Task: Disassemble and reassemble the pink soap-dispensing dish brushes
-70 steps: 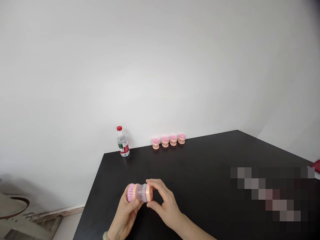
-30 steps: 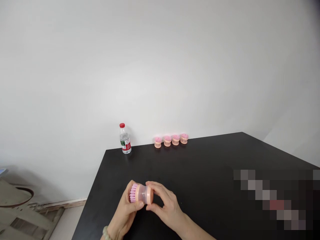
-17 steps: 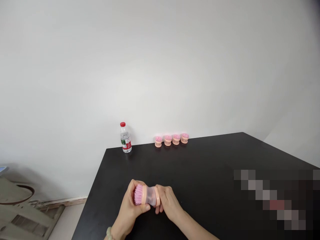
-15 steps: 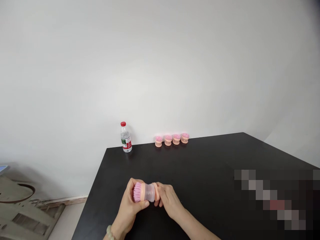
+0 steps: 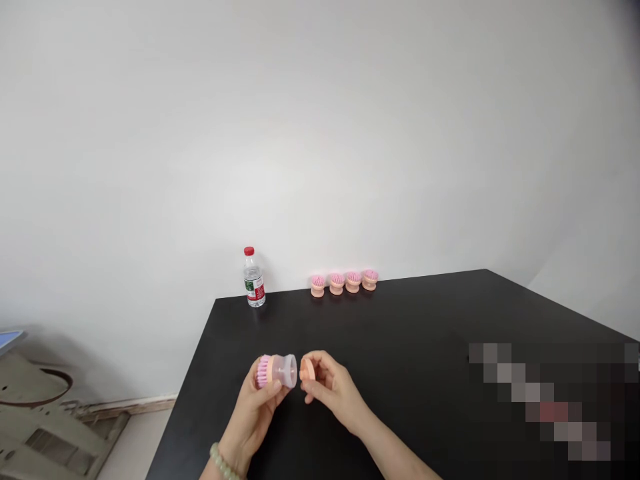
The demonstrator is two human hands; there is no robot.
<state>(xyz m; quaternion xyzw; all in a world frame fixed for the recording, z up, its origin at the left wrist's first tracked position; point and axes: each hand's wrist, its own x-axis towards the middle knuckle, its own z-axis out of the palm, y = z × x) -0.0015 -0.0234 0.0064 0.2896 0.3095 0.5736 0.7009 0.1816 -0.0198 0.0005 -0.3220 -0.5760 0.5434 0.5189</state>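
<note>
My left hand (image 5: pixel 257 407) is wrapped round a scrubbing brush (image 5: pixel 278 371) with pink bristles, a peach collar and a clear, hollow body. The brush lies sideways in the grip, bristles to the left and its open end facing right. Just across a small gap, my right hand (image 5: pixel 336 388) pinches a round peach cap (image 5: pixel 307 369) between thumb and fingers. Cap and brush body are apart. Both hands are above the near part of the black table (image 5: pixel 400 347).
Several more pink-bristled brushes (image 5: pixel 337 284) stand in a row at the table's back edge, against the white wall. Left of them stands a water bottle (image 5: pixel 255 280) with a red cap. A plastic stool (image 5: pixel 45 413) is on the floor at left. Pixelation covers the right side.
The peach cap has come off the brush body and is now separate in my right hand. My left hand has shifted slightly left with the brush, showing its open end.
</note>
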